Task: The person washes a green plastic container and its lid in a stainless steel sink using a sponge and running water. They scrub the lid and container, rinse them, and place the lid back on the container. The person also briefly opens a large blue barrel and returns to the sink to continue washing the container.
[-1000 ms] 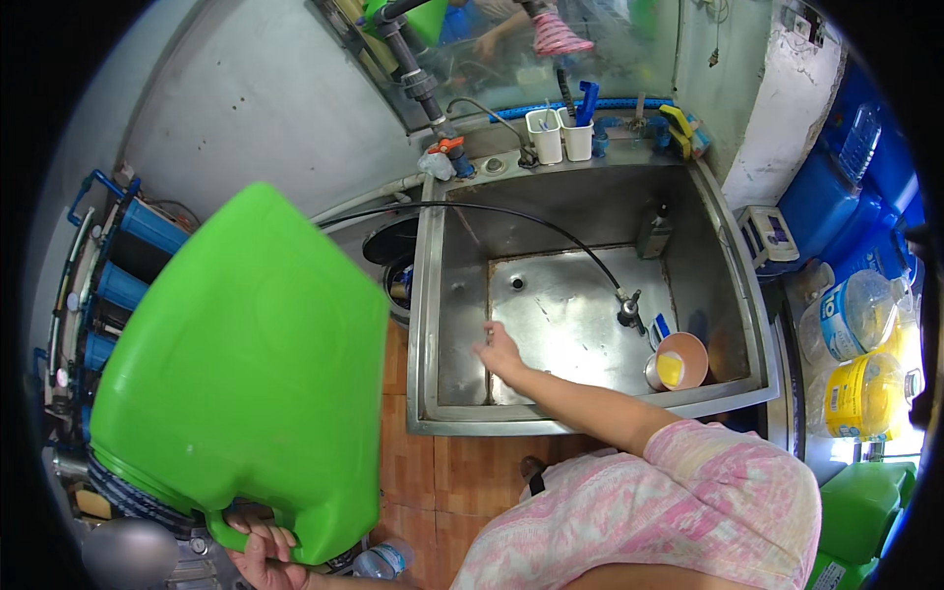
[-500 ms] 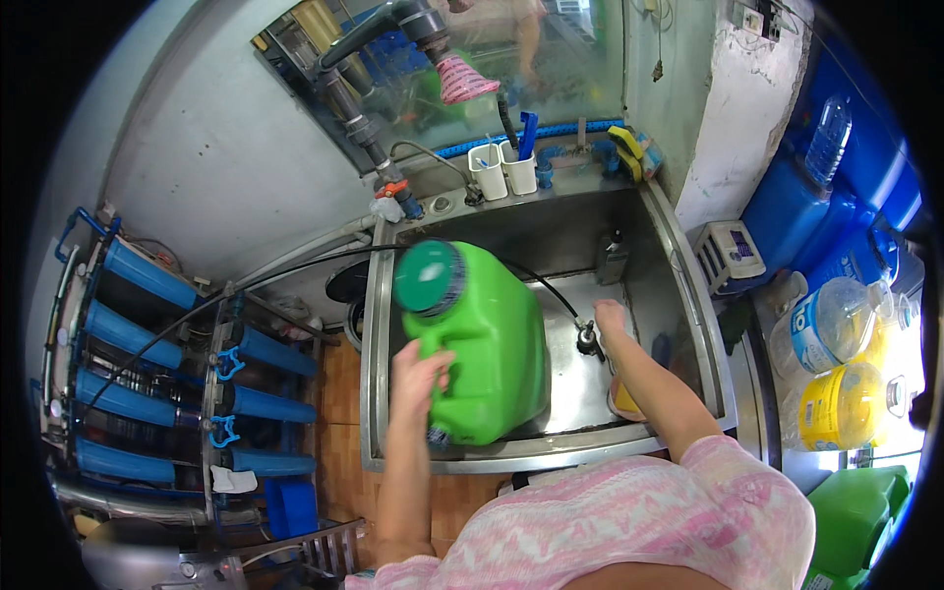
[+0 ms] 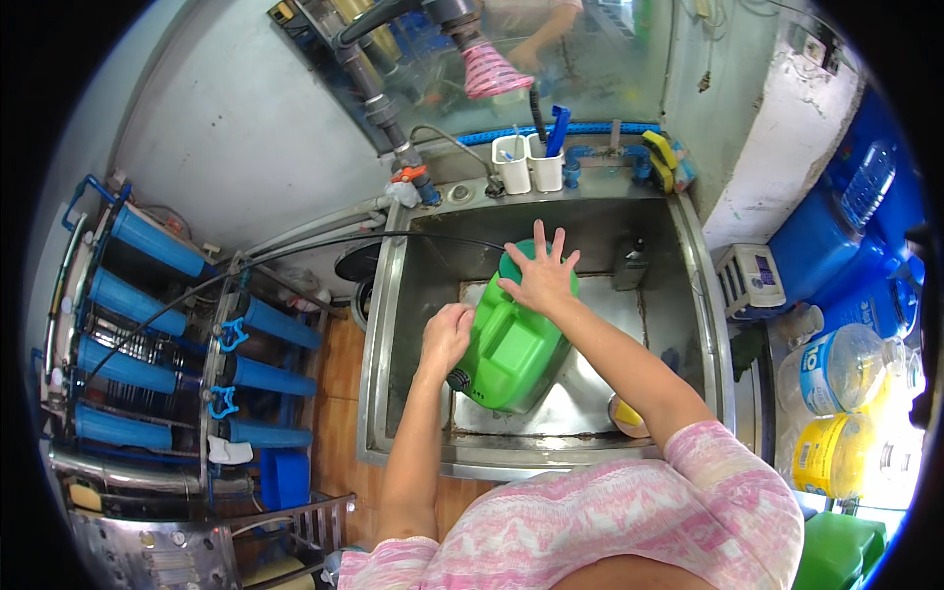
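A green plastic jug (image 3: 516, 349) lies in the steel sink (image 3: 379, 383), its wide teal lid toward the back. My right hand (image 3: 541, 275) is spread over the lid end, fingers apart. My left hand (image 3: 447, 334) is curled at the jug's left side; what, if anything, its fingers grip is hidden. A black hose (image 3: 433, 235) runs across the sink, its end out of sight behind the jug. A dark bottle (image 3: 631, 265) stands in the back right corner, and a cup with yellow inside (image 3: 627, 418) sits at the front right.
Blue filter housings (image 3: 138, 359) line the left. Pipes (image 3: 379, 108), white holders (image 3: 511, 172) and sponges (image 3: 661, 162) are along the back. Blue containers (image 3: 811, 256), clear bottles (image 3: 831, 374) and more green jugs (image 3: 836, 546) crowd the right.
The green jug has moved from the left into the sink and lies lower there. My right hand has come from the sink's right side onto the jug, fingers spreading.
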